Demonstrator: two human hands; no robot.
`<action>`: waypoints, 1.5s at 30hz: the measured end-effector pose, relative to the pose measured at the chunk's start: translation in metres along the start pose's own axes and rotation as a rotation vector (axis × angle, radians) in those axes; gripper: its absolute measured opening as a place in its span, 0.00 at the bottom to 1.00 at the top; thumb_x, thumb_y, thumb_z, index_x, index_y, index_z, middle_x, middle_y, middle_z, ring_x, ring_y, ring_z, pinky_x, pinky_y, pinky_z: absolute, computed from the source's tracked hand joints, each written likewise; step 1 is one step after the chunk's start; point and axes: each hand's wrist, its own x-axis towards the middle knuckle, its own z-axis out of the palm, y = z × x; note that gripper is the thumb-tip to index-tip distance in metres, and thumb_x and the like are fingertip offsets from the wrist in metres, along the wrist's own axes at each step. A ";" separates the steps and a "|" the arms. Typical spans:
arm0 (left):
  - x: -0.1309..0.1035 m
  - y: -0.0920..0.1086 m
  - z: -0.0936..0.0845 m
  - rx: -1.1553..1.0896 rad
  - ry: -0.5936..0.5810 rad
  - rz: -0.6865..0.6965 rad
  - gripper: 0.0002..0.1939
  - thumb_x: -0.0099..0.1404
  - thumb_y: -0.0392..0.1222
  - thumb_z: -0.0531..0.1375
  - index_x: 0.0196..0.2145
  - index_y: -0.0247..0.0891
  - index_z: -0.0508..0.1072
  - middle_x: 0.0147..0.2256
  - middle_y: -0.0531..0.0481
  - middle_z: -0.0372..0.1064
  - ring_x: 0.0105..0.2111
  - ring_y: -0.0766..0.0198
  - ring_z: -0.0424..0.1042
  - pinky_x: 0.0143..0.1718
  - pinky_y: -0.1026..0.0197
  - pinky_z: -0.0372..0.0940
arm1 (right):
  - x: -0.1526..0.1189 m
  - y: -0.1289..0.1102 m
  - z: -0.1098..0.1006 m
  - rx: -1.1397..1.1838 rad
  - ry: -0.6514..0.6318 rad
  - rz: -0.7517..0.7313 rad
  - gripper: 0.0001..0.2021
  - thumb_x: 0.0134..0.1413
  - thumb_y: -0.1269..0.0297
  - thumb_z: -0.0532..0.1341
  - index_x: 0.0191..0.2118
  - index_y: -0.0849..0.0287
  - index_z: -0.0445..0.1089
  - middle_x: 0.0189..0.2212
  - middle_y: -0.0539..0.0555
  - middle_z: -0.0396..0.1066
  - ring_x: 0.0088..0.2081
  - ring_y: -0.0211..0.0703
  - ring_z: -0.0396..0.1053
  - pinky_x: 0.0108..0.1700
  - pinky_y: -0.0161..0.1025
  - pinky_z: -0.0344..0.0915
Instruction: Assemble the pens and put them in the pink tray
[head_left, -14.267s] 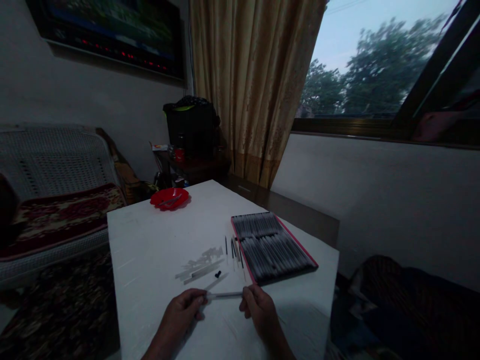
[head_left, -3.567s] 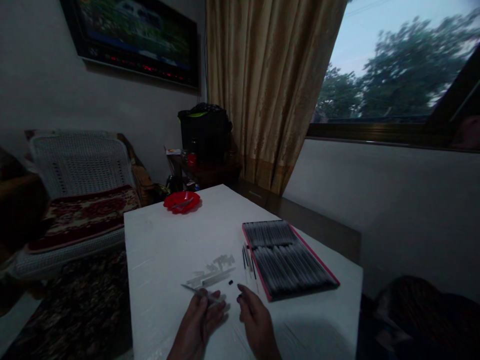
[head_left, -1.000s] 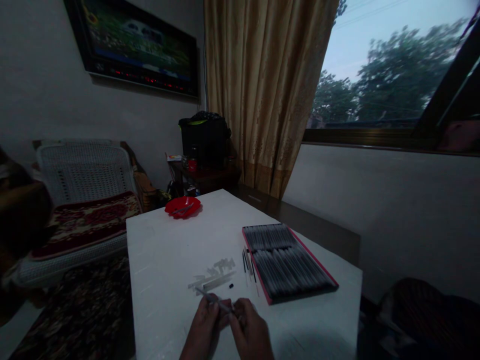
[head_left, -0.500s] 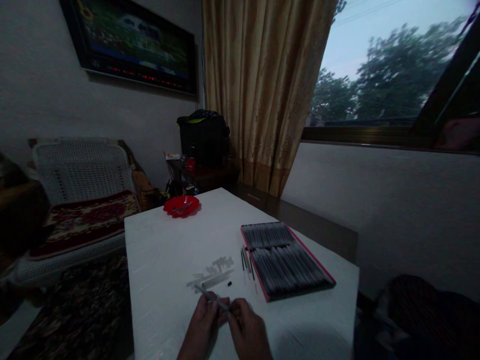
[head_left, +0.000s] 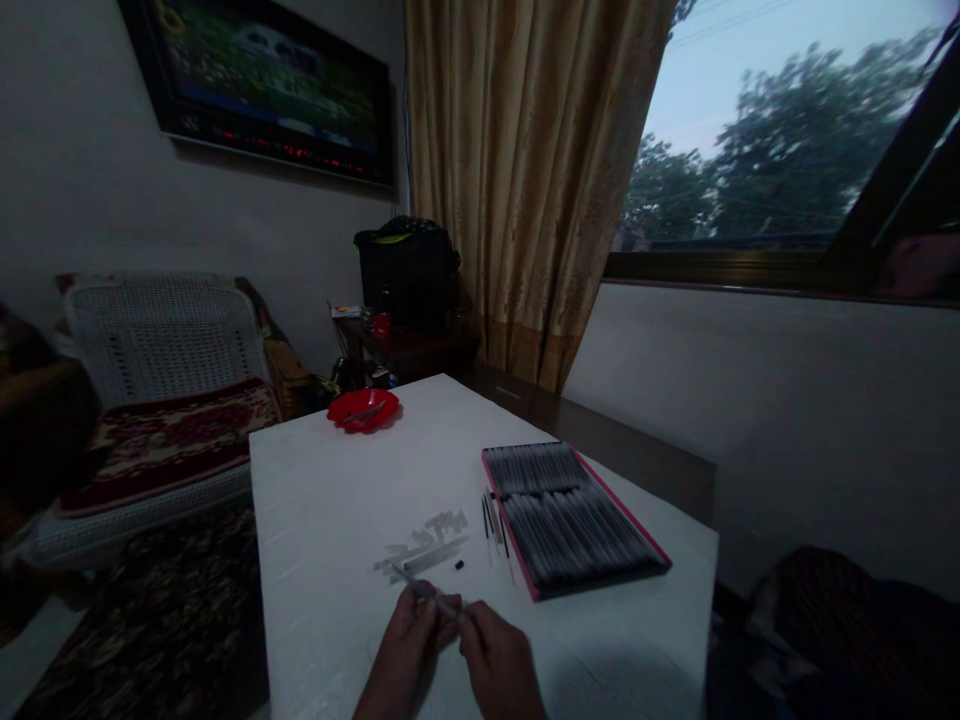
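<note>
Near the table's front edge, my left hand is closed around a slim grey pen, whose thin end points away to the upper left. My right hand pinches the near end of the same pen, its fingertips close against the left ones. Just beyond my hands lies a small black cap. A loose pile of short grey pieces is spread on the table past the pen. To the right, several thin dark-ended sticks lie beside a pink-edged tray packed with rows of dark, slender pens.
A red scalloped dish with thin items in it stands at the far left of the white table. A wicker chair is on the left. Behind the table, a dark bag sits on a small stand by the curtain.
Both hands keep hold of the pen in almost the same place. The right hand's fingers have shifted slightly at the pen's near end.
</note>
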 end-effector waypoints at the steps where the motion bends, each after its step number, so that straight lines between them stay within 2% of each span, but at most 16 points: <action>1: 0.000 0.000 0.000 -0.002 0.000 0.003 0.16 0.52 0.49 0.69 0.32 0.39 0.70 0.33 0.45 0.78 0.39 0.54 0.76 0.46 0.51 0.66 | 0.000 0.000 0.000 -0.007 -0.002 0.003 0.13 0.62 0.63 0.51 0.30 0.55 0.69 0.22 0.49 0.72 0.23 0.37 0.69 0.27 0.30 0.58; 4: 0.000 -0.001 -0.001 0.001 -0.008 0.008 0.15 0.53 0.49 0.68 0.32 0.39 0.70 0.33 0.46 0.78 0.39 0.55 0.76 0.45 0.52 0.67 | 0.001 -0.001 -0.001 -0.024 -0.019 0.031 0.14 0.63 0.62 0.50 0.29 0.55 0.69 0.20 0.49 0.71 0.21 0.37 0.68 0.26 0.30 0.56; 9: 0.001 -0.002 -0.004 0.012 0.002 -0.002 0.16 0.51 0.49 0.69 0.32 0.38 0.72 0.34 0.46 0.78 0.40 0.56 0.75 0.46 0.52 0.66 | 0.000 0.002 0.000 -0.046 -0.037 0.034 0.11 0.62 0.59 0.51 0.33 0.56 0.67 0.25 0.50 0.73 0.26 0.38 0.70 0.29 0.30 0.58; 13: 0.006 -0.001 -0.006 0.011 0.125 -0.022 0.20 0.47 0.53 0.70 0.33 0.38 0.74 0.36 0.45 0.77 0.40 0.56 0.75 0.43 0.54 0.68 | -0.001 0.005 0.001 -0.086 -0.039 0.047 0.17 0.64 0.60 0.47 0.26 0.56 0.64 0.20 0.49 0.69 0.23 0.37 0.68 0.26 0.30 0.56; 16: 0.008 0.000 -0.003 0.033 0.199 -0.023 0.20 0.45 0.53 0.71 0.32 0.38 0.74 0.33 0.48 0.76 0.35 0.60 0.74 0.38 0.58 0.68 | 0.000 0.003 0.000 -0.044 -0.029 0.084 0.19 0.64 0.60 0.46 0.24 0.56 0.64 0.18 0.48 0.68 0.21 0.36 0.67 0.25 0.29 0.57; 19: 0.007 -0.002 0.003 0.106 0.138 -0.014 0.20 0.45 0.54 0.70 0.31 0.37 0.74 0.32 0.48 0.75 0.34 0.61 0.74 0.38 0.59 0.67 | 0.001 0.000 -0.002 0.059 -0.022 0.093 0.11 0.62 0.60 0.51 0.37 0.56 0.69 0.24 0.50 0.73 0.25 0.38 0.71 0.28 0.29 0.62; 21: 0.008 0.001 0.007 0.317 0.042 0.020 0.20 0.49 0.57 0.67 0.31 0.37 0.74 0.33 0.46 0.75 0.34 0.60 0.74 0.38 0.58 0.67 | 0.002 0.000 -0.003 0.112 -0.039 0.065 0.12 0.60 0.60 0.54 0.46 0.56 0.68 0.32 0.52 0.76 0.31 0.40 0.73 0.32 0.30 0.66; 23: 0.012 0.011 0.009 0.710 -0.031 0.057 0.20 0.54 0.58 0.62 0.33 0.37 0.74 0.32 0.45 0.75 0.34 0.58 0.74 0.36 0.59 0.67 | 0.002 0.003 -0.003 0.122 -0.030 0.046 0.11 0.60 0.60 0.54 0.43 0.56 0.70 0.33 0.53 0.76 0.33 0.41 0.73 0.35 0.31 0.67; 24: 0.016 0.021 0.008 0.970 -0.045 0.071 0.20 0.57 0.58 0.59 0.34 0.37 0.74 0.32 0.45 0.75 0.33 0.58 0.73 0.34 0.59 0.66 | 0.002 0.005 -0.002 0.117 -0.007 0.058 0.11 0.61 0.60 0.53 0.40 0.56 0.71 0.32 0.53 0.75 0.32 0.41 0.73 0.35 0.32 0.67; 25: 0.021 0.033 0.006 1.096 -0.040 0.069 0.19 0.57 0.56 0.58 0.35 0.37 0.73 0.32 0.45 0.74 0.33 0.57 0.73 0.32 0.59 0.66 | 0.002 0.008 -0.001 0.111 0.025 0.082 0.13 0.61 0.59 0.51 0.37 0.57 0.71 0.29 0.53 0.74 0.30 0.41 0.72 0.33 0.32 0.66; 27: 0.034 0.061 0.000 1.236 -0.013 0.101 0.14 0.58 0.50 0.56 0.37 0.38 0.73 0.34 0.47 0.74 0.35 0.57 0.72 0.35 0.59 0.65 | 0.003 0.012 0.002 0.110 0.092 0.146 0.15 0.62 0.57 0.50 0.33 0.57 0.70 0.23 0.51 0.71 0.25 0.40 0.69 0.26 0.31 0.64; 30: 0.054 0.102 -0.012 1.493 0.035 0.135 0.10 0.57 0.41 0.56 0.36 0.39 0.74 0.38 0.46 0.72 0.40 0.55 0.70 0.44 0.56 0.61 | 0.004 0.015 0.004 0.124 0.130 0.174 0.16 0.62 0.55 0.50 0.32 0.58 0.70 0.22 0.50 0.69 0.23 0.39 0.67 0.23 0.30 0.61; 33: 0.072 0.124 -0.020 1.702 0.010 0.089 0.09 0.52 0.36 0.58 0.32 0.40 0.76 0.37 0.45 0.72 0.42 0.51 0.69 0.45 0.53 0.58 | 0.005 0.013 0.004 0.104 0.130 0.156 0.15 0.61 0.56 0.51 0.32 0.57 0.69 0.23 0.50 0.69 0.24 0.39 0.67 0.25 0.31 0.61; 39: 0.098 0.130 -0.023 1.825 -0.125 -0.012 0.04 0.45 0.35 0.61 0.23 0.41 0.73 0.31 0.47 0.73 0.38 0.50 0.70 0.41 0.53 0.59 | 0.006 0.013 0.004 0.078 0.128 0.146 0.14 0.61 0.60 0.50 0.37 0.58 0.71 0.24 0.50 0.71 0.25 0.40 0.69 0.28 0.31 0.63; 42: 0.103 0.133 -0.020 1.730 -0.118 -0.010 0.03 0.44 0.35 0.61 0.22 0.41 0.70 0.29 0.49 0.72 0.38 0.52 0.70 0.41 0.54 0.59 | 0.005 0.015 0.006 0.085 0.157 0.138 0.12 0.60 0.61 0.51 0.38 0.57 0.71 0.25 0.51 0.72 0.26 0.40 0.71 0.29 0.31 0.65; 45: 0.098 0.131 -0.013 1.531 -0.086 0.003 0.07 0.48 0.41 0.61 0.29 0.41 0.72 0.29 0.52 0.71 0.35 0.56 0.70 0.37 0.58 0.60 | 0.004 0.017 0.007 0.072 0.172 0.126 0.11 0.59 0.61 0.52 0.37 0.57 0.70 0.27 0.52 0.73 0.29 0.41 0.72 0.30 0.32 0.66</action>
